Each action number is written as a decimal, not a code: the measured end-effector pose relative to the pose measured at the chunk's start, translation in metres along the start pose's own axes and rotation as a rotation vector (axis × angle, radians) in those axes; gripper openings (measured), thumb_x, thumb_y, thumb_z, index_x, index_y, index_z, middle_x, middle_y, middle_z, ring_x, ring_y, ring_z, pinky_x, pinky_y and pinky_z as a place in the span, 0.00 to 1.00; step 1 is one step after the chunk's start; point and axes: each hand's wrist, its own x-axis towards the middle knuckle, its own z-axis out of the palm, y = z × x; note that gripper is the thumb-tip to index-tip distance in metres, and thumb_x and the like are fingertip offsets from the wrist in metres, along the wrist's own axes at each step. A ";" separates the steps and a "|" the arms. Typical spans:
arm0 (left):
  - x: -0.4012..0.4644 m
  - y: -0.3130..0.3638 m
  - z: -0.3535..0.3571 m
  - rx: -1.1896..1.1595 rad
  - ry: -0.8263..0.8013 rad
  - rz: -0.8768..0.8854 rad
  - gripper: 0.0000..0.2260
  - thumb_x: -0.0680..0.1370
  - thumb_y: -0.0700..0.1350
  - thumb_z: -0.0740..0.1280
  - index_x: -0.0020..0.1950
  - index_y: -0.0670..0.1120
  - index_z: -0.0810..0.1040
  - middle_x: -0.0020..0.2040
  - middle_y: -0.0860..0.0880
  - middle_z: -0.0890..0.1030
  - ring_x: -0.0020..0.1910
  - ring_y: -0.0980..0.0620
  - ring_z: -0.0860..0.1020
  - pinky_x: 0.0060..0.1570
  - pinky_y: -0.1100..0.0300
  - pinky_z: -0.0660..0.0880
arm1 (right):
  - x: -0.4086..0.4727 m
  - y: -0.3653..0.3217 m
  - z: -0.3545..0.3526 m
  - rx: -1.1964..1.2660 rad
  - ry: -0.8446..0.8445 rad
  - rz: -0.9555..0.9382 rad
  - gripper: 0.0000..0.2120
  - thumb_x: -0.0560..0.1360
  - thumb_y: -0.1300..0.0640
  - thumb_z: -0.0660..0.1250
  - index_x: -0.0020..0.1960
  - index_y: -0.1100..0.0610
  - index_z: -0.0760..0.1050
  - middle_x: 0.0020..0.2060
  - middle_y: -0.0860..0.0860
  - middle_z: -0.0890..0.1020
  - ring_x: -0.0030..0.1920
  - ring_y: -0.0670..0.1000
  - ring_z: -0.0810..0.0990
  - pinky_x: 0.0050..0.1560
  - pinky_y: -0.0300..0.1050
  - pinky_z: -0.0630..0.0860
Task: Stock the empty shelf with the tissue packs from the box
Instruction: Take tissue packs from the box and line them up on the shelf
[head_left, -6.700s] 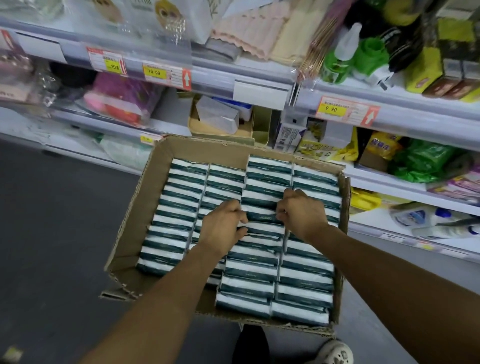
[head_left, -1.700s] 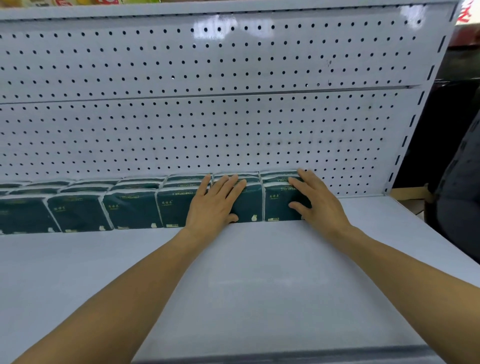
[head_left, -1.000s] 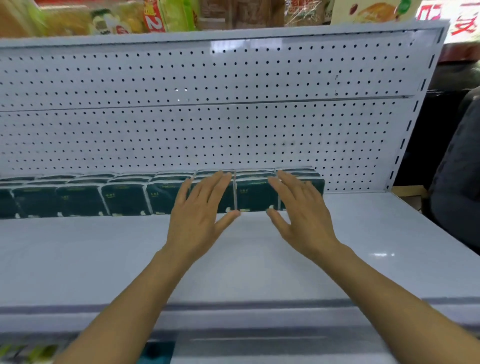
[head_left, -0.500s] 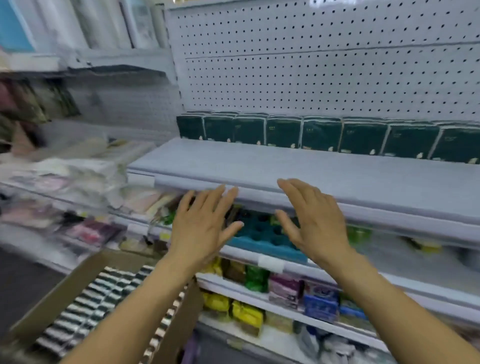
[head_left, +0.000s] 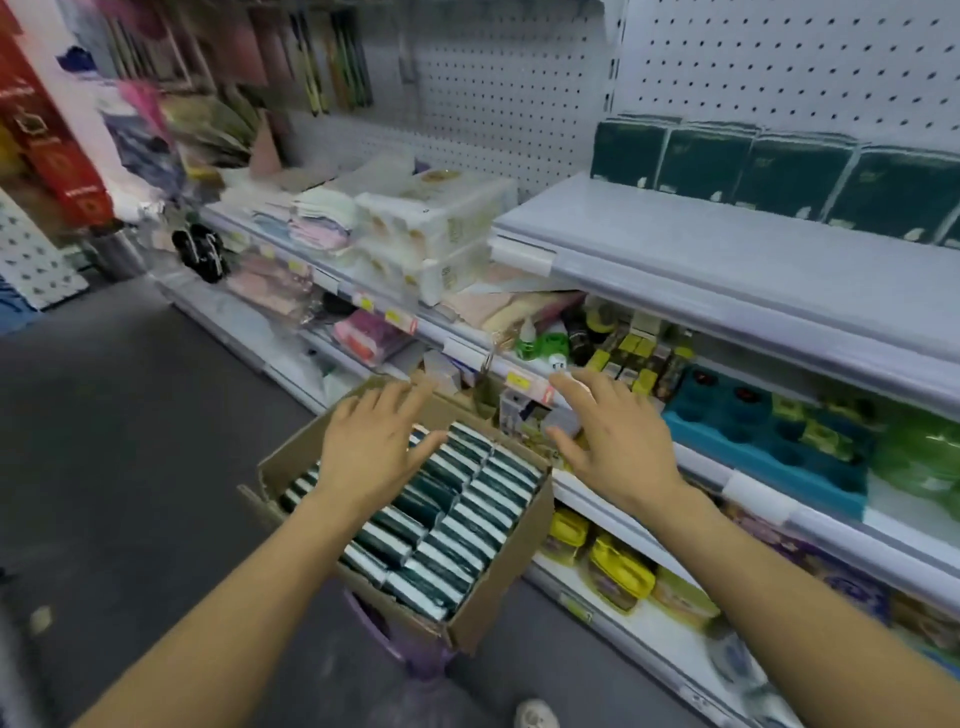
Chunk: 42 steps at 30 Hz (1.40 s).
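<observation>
A cardboard box (head_left: 488, 597) stands in the aisle below me, packed with several dark green and white tissue packs (head_left: 457, 519) in rows. My left hand (head_left: 374, 441) hovers over the box's far left part, fingers spread and holding nothing. My right hand (head_left: 613, 436) is out to the right of the box, in front of the lower shelves, also spread and holding nothing. Up at the right, the white shelf (head_left: 727, 260) carries a row of dark green tissue packs (head_left: 779, 166) standing against its pegboard back.
Stocked shelves run along the right: white paper packs (head_left: 431, 228), green bottles (head_left: 545, 343), a teal tray (head_left: 769, 441), yellow packs (head_left: 618, 566). The box sits on a purple stool (head_left: 415, 644). Grey floor (head_left: 130, 441) lies to the left. My shoe (head_left: 535, 714) shows at the bottom.
My view has swung down and left from the white shelf to the box. Both hands came off the shelved packs and dropped, spread, toward the box.
</observation>
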 end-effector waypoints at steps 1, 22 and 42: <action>-0.002 -0.012 0.009 -0.023 -0.027 -0.041 0.27 0.80 0.65 0.56 0.76 0.54 0.64 0.66 0.50 0.76 0.60 0.45 0.77 0.57 0.48 0.73 | 0.008 -0.004 0.012 0.018 -0.019 -0.025 0.24 0.77 0.42 0.57 0.70 0.52 0.68 0.62 0.54 0.75 0.55 0.59 0.77 0.41 0.53 0.77; 0.028 -0.103 0.256 -0.590 -0.703 -0.538 0.26 0.82 0.53 0.62 0.78 0.50 0.60 0.77 0.45 0.63 0.63 0.46 0.75 0.62 0.51 0.73 | 0.121 -0.063 0.297 0.166 -0.781 -0.155 0.14 0.81 0.45 0.59 0.58 0.52 0.77 0.52 0.49 0.80 0.51 0.52 0.80 0.42 0.44 0.76; 0.046 -0.144 0.308 -0.776 -0.785 -0.337 0.14 0.73 0.46 0.74 0.52 0.49 0.70 0.51 0.49 0.74 0.47 0.46 0.76 0.47 0.52 0.76 | 0.126 -0.093 0.316 0.269 -0.716 0.175 0.07 0.76 0.60 0.62 0.41 0.52 0.66 0.43 0.48 0.70 0.40 0.51 0.73 0.33 0.42 0.69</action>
